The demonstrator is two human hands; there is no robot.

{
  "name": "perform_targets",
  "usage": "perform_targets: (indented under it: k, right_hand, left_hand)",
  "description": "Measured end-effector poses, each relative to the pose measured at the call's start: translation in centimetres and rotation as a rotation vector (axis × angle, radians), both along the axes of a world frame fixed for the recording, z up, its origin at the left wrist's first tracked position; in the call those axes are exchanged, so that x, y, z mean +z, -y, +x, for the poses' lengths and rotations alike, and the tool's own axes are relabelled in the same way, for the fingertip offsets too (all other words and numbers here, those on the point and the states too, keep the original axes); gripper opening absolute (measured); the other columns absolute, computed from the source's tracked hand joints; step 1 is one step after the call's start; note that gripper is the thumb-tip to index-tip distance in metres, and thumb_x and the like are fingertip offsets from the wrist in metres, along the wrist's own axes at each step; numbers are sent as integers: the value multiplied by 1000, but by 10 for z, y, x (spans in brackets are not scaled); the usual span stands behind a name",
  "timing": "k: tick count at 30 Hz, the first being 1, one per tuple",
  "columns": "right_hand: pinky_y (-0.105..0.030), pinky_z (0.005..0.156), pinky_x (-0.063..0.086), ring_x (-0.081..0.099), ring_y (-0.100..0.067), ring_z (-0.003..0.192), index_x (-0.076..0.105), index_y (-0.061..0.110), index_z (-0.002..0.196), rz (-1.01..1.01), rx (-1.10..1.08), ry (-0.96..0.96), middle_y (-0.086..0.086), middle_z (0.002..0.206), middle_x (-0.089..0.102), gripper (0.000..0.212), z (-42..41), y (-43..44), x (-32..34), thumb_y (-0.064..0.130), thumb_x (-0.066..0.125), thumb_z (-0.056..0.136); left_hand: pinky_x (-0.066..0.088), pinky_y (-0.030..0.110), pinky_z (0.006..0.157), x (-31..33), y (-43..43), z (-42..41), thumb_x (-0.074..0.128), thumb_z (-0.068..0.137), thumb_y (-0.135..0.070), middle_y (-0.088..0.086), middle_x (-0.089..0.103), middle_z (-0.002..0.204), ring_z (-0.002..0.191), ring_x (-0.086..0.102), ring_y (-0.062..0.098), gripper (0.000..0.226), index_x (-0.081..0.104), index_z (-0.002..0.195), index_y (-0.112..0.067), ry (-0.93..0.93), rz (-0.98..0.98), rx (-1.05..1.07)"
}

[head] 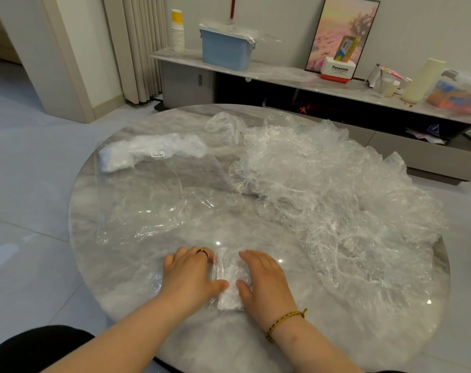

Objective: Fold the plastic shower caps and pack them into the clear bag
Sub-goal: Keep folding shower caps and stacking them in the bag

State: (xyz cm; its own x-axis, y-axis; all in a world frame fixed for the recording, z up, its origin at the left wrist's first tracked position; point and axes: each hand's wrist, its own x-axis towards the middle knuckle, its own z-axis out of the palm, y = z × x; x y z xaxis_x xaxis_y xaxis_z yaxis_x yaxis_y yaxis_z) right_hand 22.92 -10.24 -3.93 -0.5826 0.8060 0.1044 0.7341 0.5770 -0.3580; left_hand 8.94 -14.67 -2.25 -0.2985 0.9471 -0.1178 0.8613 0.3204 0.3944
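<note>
Marble table (229,343): clear bag (159,195) holds folded caps (148,152).

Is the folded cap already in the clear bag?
No: folded cap lies between left hand and right hand, outside the clear bag.

The tabletop (255,340) is glossy grey marble-look stone. The shower caps (336,184) are thin, crinkled clear plastic; the bag (148,189) is smooth, shiny film.
</note>
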Motion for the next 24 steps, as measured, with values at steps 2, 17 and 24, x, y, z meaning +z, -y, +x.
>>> perform_targets:
  k: [2, 17, 24]
  right_hand:
    - [-23, 105, 24, 42, -20, 129, 44, 16, 134, -27, 15, -51, -2, 136, 46, 47, -1, -1, 4, 21, 47, 87]
    - [-18, 66, 42, 50, -13, 72, 51, 16, 78, -892, -287, -716, 1, 77, 52, 16, -4, -9, 24, 20, 65, 84]
    - [-36, 76, 51, 61, -24, 76, 62, 10, 75, -903, -328, -777, -11, 79, 64, 15, -11, -7, 25, 4, 57, 88]
  left_hand:
    - [15, 22, 81, 2, 0, 1, 62, 80, -47, -18, 44, 94, 108, 35, 7, 23, 43, 82, -35, 65, 24, 13]
    - [41, 10, 47, 11, -1, -3, 68, 73, 12, -8, 45, 43, 42, 52, 0, 37, 39, 70, -11, 972, 293, 229]
    - [34, 11, 43, 4, -1, -4, 68, 73, 11, -9, 38, 43, 37, 36, 1, 38, 39, 69, -12, 923, 282, 190]
